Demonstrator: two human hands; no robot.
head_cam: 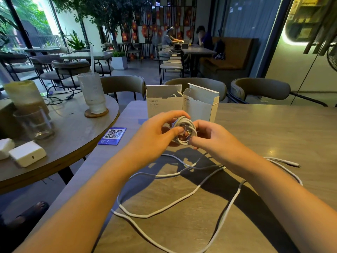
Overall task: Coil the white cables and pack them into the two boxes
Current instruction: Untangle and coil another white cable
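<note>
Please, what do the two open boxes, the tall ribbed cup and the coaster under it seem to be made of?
Boxes: thin white cardboard, matt, judging by the folded flaps. Cup: clear ribbed glass or hard plastic; the look does not settle which. Coaster: probably wood or cork, brown and dull, with a lighter rim.

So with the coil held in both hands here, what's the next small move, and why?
Probably draw in another loop of the loose cable. The coil is gripped by the left hand and right hand, but much white cable lies uncoiled on the table, so it is likely too early for the open boxes.
</note>
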